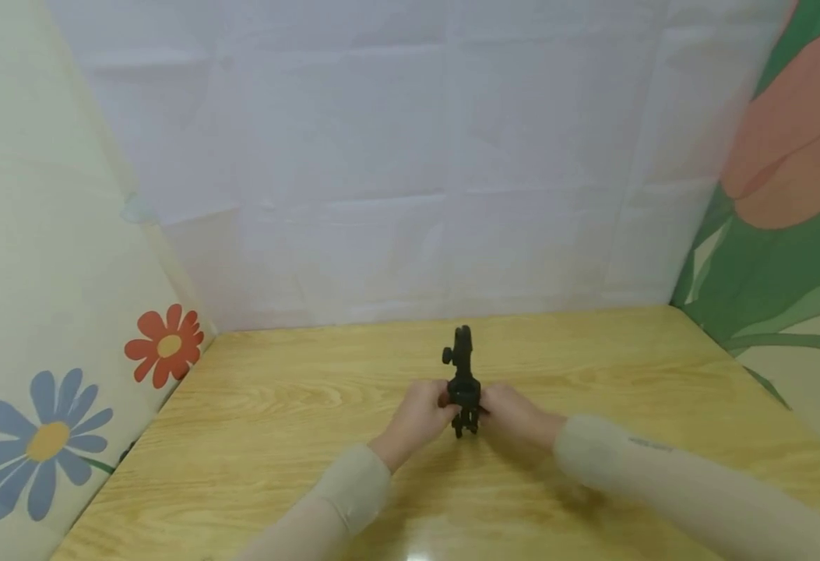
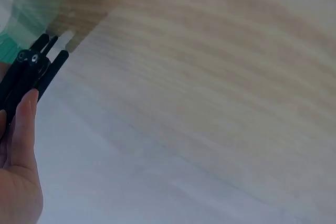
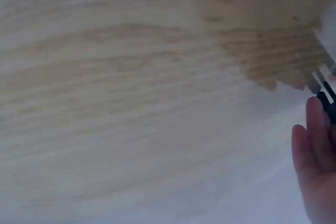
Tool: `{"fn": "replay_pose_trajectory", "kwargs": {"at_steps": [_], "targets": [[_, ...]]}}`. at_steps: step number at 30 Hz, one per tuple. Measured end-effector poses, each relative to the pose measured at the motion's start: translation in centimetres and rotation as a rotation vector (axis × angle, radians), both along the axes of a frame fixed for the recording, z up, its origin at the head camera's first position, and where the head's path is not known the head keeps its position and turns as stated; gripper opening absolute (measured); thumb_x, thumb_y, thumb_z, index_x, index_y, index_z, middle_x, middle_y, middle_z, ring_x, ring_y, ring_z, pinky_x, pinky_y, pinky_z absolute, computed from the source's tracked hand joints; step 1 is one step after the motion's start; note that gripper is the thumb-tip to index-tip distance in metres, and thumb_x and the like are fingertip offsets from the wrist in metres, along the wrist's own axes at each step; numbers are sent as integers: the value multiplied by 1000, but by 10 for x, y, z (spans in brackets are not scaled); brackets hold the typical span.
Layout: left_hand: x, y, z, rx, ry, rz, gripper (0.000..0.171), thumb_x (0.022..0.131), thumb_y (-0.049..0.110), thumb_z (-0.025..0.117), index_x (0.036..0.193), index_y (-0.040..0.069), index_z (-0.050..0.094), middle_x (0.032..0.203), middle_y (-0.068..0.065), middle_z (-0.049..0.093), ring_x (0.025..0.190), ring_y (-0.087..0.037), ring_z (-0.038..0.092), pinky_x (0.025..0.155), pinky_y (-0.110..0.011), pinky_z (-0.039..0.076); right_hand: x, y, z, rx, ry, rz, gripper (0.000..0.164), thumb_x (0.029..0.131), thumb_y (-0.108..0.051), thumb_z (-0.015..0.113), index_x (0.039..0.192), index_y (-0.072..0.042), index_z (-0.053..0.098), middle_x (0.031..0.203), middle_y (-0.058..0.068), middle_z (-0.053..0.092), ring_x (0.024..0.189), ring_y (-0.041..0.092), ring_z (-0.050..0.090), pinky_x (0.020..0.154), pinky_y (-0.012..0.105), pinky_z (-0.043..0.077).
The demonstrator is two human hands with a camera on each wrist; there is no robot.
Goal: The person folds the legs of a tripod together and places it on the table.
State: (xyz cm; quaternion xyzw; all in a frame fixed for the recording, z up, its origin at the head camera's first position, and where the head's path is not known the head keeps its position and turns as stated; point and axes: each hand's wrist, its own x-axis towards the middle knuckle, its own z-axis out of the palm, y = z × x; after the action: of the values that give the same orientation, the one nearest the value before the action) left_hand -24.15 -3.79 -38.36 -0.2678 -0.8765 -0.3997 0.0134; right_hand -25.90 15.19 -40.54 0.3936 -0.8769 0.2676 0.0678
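Observation:
A small black tripod (image 1: pixel 462 366) stands upright between both hands over the table in the head view. It has a knob on its left side, a ring-like collar at mid-height and short legs below. My left hand (image 1: pixel 420 411) grips it from the left, thumb at the near side. From the right, my right hand (image 1: pixel 519 414) holds it near the collar, its fingertips partly hidden behind it. Dark legs of the tripod (image 2: pixel 23 80) show beside the left fingers in the left wrist view. Only a sliver of the tripod (image 3: pixel 328 106) appears by the right fingers in the right wrist view.
The wood-grain table (image 1: pixel 297 436) spreads under both forearms. A creased white sheet (image 1: pixel 381 156) hangs behind it. On the left is a panel with a blue flower (image 1: pixel 41 475) and a red flower (image 1: pixel 164 351); a green and pink floral panel (image 1: pixel 788 257) borders the right.

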Motion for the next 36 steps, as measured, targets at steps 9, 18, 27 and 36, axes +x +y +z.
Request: {"fn": "replay_pose_trajectory", "kwargs": {"at_steps": [9, 18, 27, 36], "targets": [[4, 7, 3, -20, 16, 76, 6, 84, -7, 67, 80, -3, 65, 70, -8, 65, 59, -9, 54, 51, -23, 48, -2, 4, 7, -102, -249, -88, 29, 82, 12, 58, 110, 8, 66, 97, 18, 70, 83, 20, 64, 77, 37, 55], [4, 3, 6, -27, -44, 63, 4, 88, 0, 68, 92, -2, 67, 86, -11, 70, 80, -21, 67, 68, -30, 55, -10, 19, 11, -191, -574, 105, 56, 89, 2, 65, 140, 9, 41, 139, 28, 46, 123, 45, 50, 102, 57, 39], [8, -19, 25, -33, -49, 64, 34, 92, 7, 66, 123, -6, 59, 113, -20, 66, 103, -33, 64, 86, -43, 53, -12, 16, 5, -166, -554, 126, 53, 89, -2, 68, 136, 10, 46, 124, 25, 60, 117, 42, 56, 101, 56, 39], [13, -24, 52, 71, -72, 73, 52, 93, 16, 68, 139, 0, 48, 133, -18, 56, 123, -33, 52, 100, -49, 43, -13, 16, 6, -201, -595, 125, 56, 89, -3, 69, 137, 11, 44, 130, 28, 55, 122, 44, 51, 103, 54, 38]]}}
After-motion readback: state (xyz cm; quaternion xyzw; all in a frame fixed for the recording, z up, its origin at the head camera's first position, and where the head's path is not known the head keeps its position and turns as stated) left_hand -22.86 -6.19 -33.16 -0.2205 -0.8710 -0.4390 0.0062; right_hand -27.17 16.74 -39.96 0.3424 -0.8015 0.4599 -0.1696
